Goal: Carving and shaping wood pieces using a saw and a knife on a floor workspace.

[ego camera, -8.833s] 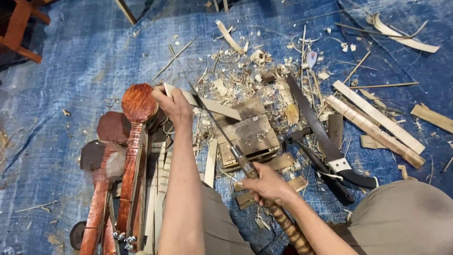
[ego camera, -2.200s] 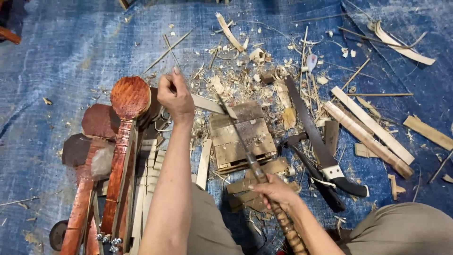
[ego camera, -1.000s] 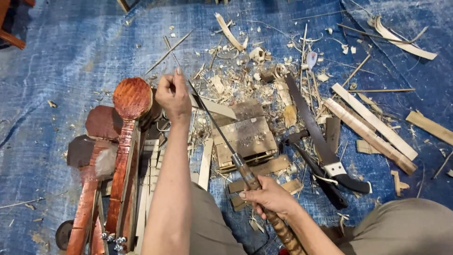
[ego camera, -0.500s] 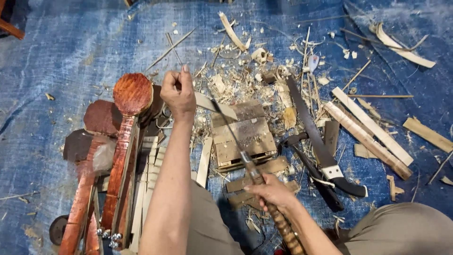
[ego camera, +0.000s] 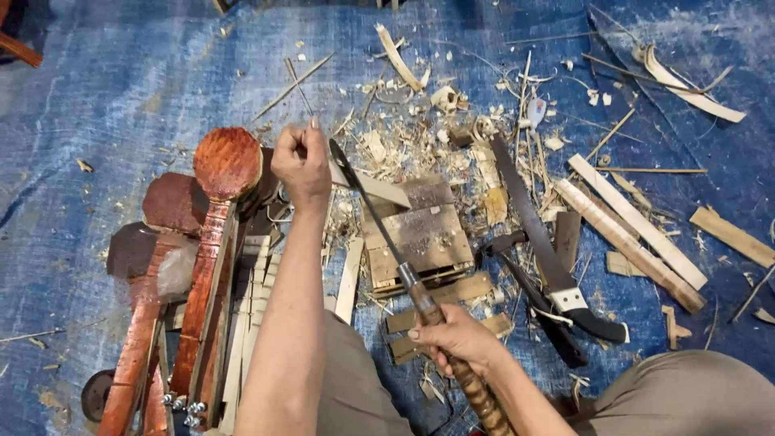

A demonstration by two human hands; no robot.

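My left hand (ego camera: pixel 300 165) is closed around a thin wooden stick (ego camera: pixel 295 85) that points away from me over the blue tarp. My right hand (ego camera: pixel 456 335) grips the banded handle of a long knife (ego camera: pixel 379 222). Its narrow blade slants up and left across a worn wooden block (ego camera: pixel 424 238), and the tip lies right beside my left fist. A pale flat slat (ego camera: pixel 379 187) rests on the block's near-left corner, under the blade.
Reddish-brown spoon-shaped carved pieces (ego camera: pixel 222 173) lie stacked at left with pale slats (ego camera: pixel 254 299) beside them. A machete with a black handle (ego camera: pixel 537 234) lies right of the block. Long wooden strips (ego camera: pixel 634 234) and scattered shavings (ego camera: pixel 452 105) cover the blue tarp (ego camera: pixel 121 97).
The knife blade has swung up and to the left, so its tip is back beside my left fist. My left hand stays in place on the stick.
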